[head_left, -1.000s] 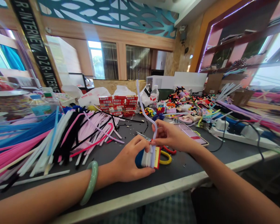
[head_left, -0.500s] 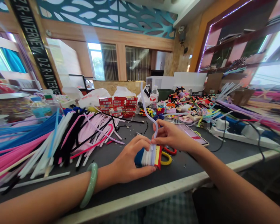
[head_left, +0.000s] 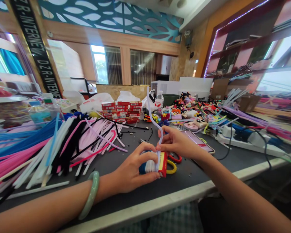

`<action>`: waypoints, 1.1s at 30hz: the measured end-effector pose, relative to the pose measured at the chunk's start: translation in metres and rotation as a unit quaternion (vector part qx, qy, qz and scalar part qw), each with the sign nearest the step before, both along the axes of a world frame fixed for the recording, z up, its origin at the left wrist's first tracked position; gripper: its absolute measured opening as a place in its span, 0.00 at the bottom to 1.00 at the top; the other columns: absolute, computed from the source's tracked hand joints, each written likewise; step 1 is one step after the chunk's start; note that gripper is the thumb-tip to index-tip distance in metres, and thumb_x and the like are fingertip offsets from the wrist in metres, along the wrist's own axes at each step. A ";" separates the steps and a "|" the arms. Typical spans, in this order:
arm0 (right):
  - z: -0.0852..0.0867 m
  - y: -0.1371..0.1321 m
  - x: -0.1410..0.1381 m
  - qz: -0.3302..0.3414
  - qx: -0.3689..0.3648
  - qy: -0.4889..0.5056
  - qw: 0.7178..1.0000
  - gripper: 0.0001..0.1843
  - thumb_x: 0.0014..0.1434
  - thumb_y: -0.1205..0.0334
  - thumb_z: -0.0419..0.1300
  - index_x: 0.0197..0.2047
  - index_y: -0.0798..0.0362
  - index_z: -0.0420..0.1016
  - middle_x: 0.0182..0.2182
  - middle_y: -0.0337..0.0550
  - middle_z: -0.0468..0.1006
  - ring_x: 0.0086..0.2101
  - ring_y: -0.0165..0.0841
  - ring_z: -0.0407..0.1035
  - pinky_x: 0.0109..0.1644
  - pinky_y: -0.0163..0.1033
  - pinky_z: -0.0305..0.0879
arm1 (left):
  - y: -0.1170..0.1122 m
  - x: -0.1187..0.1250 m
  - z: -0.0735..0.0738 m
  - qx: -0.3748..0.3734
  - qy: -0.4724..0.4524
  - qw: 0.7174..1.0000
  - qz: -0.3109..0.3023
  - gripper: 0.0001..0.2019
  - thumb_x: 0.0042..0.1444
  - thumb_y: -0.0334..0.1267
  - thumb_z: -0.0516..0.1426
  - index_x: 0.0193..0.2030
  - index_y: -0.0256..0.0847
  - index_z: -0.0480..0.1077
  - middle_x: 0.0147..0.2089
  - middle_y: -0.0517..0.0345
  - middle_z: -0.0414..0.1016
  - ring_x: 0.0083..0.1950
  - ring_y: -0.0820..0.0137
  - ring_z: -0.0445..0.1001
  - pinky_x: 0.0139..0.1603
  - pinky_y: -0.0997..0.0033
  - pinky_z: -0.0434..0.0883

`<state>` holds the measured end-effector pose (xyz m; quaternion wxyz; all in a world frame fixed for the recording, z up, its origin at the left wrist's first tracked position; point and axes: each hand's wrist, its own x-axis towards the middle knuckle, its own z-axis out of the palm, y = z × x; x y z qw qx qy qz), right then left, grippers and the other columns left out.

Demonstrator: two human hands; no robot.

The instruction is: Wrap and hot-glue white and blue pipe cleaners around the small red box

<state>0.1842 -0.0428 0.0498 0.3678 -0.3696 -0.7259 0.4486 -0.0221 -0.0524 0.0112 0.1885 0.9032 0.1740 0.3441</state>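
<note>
My left hand (head_left: 132,170) is closed around a small red and yellow box (head_left: 163,164) wound with blue and white pipe cleaner coils (head_left: 149,165), held just above the dark table (head_left: 126,194). My right hand (head_left: 177,142) pinches a long white pipe cleaner (head_left: 153,121) right at the box's top edge. The free end of that pipe cleaner rises and curves up to the left. A pale green bangle (head_left: 89,194) sits on my left wrist.
A big heap of pink, blue, white and black pipe cleaners (head_left: 46,145) covers the table's left. Red and yellow scissor handles (head_left: 172,163) lie under my right hand, a phone (head_left: 196,140) beyond it. Stacked red boxes (head_left: 122,111), a bottle (head_left: 159,100), small toys (head_left: 191,111) and a power strip (head_left: 244,140) fill the back and right.
The hands and the wrapped box stay in nearly the same spot. The white pipe cleaner's free end has swung a little right and stands more upright.
</note>
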 end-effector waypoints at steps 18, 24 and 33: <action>-0.001 -0.001 0.001 0.005 0.026 -0.015 1.000 0.20 0.47 0.59 0.67 0.34 0.51 0.57 0.23 0.32 0.74 0.22 0.25 0.66 0.23 0.30 0.59 | 0.000 -0.001 -0.002 0.029 0.019 0.999 0.009 0.09 0.54 0.42 0.58 0.41 0.44 0.69 0.52 0.50 0.62 0.50 0.64 0.67 0.53 0.62 0.67; 0.000 -0.004 0.001 0.018 0.019 0.003 1.000 0.20 0.46 0.60 0.68 0.34 0.50 0.58 0.23 0.32 0.74 0.21 0.25 0.67 0.23 0.30 0.60 | -0.001 -0.002 -0.004 0.066 -0.001 0.998 -0.005 0.09 0.53 0.42 0.59 0.40 0.45 0.71 0.52 0.51 0.62 0.48 0.65 0.67 0.51 0.63 0.68; 0.004 -0.007 -0.004 0.005 -0.002 0.061 0.998 0.22 0.43 0.56 0.70 0.32 0.51 0.59 0.21 0.32 0.74 0.21 0.25 0.67 0.23 0.30 0.63 | -0.006 -0.002 -0.003 0.090 -0.051 0.995 0.001 0.07 0.54 0.40 0.59 0.38 0.43 0.70 0.50 0.51 0.62 0.48 0.66 0.68 0.49 0.65 0.69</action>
